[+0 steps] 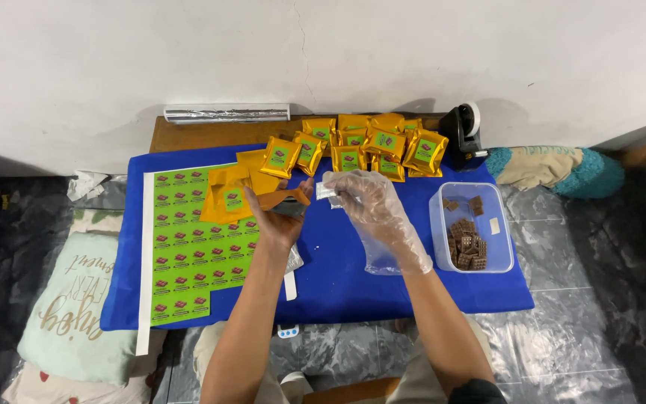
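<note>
My left hand [277, 218] holds an orange foil pouch [285, 200] open at its mouth, above the blue cloth [338, 284]. My right hand [371, 206], in a loose clear plastic glove, pinches a small white packet [326, 190] just right of the pouch's mouth. Flat empty orange pouches [226, 198] lie to the left of my left hand. Several filled orange pouches with green labels [360, 146] are lined up at the far side of the cloth.
A sheet of green stickers [188, 247] covers the cloth's left part. A clear plastic tub [474, 228] with brown square pieces stands right. A foil roll [226, 113] and a black tape dispenser [463, 133] sit by the wall. Cushions [76, 307] lie left.
</note>
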